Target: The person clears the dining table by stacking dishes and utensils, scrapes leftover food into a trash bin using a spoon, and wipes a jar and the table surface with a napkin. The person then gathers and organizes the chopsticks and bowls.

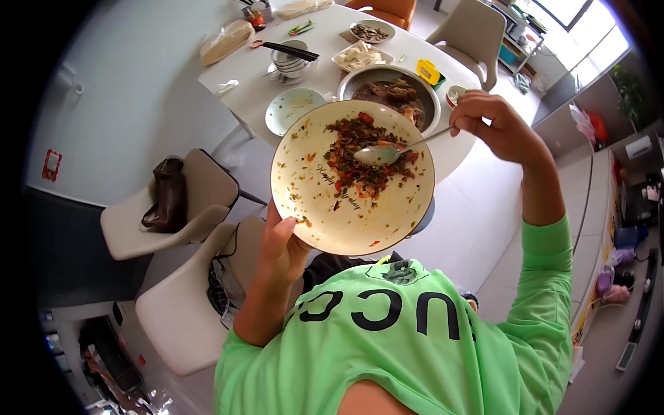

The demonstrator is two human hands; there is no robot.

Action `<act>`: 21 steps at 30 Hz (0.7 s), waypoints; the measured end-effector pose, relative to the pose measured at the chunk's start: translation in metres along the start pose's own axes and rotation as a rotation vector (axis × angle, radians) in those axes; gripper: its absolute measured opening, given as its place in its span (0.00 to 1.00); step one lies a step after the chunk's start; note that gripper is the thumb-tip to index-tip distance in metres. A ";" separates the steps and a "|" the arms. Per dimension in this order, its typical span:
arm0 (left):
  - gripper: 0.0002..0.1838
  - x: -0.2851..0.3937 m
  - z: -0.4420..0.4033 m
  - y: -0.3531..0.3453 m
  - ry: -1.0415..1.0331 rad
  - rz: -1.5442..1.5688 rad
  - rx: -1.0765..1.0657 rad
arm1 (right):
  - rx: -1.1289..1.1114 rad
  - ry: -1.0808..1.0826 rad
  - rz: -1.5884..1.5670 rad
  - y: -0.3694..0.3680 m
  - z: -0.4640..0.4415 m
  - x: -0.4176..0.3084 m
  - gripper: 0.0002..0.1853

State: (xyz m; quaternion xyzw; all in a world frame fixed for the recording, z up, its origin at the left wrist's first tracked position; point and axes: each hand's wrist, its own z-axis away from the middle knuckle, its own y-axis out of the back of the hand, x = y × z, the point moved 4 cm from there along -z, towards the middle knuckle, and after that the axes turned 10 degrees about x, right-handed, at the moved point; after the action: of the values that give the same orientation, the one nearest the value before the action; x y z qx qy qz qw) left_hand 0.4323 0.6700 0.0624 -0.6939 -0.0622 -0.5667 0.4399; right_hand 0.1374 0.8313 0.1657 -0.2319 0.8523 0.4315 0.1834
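Note:
A cream bowl (297, 187) with a dark rim and printed lettering is tilted toward me, held up by my left hand (282, 238) with the thumb over its near left edge. Chopped food with red and green bits (363, 173) lies mostly in its upper right part, and scraps stick to the wall. My right hand (491, 124) pinches the handle end of a metal spoon (379, 154), whose bowl rests on the chopped food. Just behind stands a large metal basin (434, 104) with dark chunks of cooked food, partly covered by the cream bowl.
On the white table (228, 69) are a pale bowl with residue (294, 111), stacked bowls with black chopsticks (290, 62), a plate of white pieces (360, 55), a plate of dark slices (372, 31) and a yellow item (429, 71). A chair (187, 304) stands at left, another holds a brown bag (168, 197).

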 end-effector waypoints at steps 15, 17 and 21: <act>0.32 0.019 -0.050 0.033 -0.058 0.038 0.025 | 0.435 0.121 0.028 -0.070 -0.003 0.011 0.02; 0.33 0.042 -0.085 0.051 -0.064 0.042 0.014 | 0.527 0.128 -0.050 -0.092 -0.024 0.024 0.02; 0.33 0.131 -0.205 0.121 -0.051 0.007 -0.020 | 0.500 -0.017 -0.049 -0.163 -0.141 0.052 0.02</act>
State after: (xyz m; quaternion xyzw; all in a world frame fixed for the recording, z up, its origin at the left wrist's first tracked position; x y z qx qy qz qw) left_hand 0.3987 0.4028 0.1014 -0.7126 -0.0651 -0.5480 0.4332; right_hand 0.1687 0.6183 0.1118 -0.1961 0.9251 0.2046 0.2528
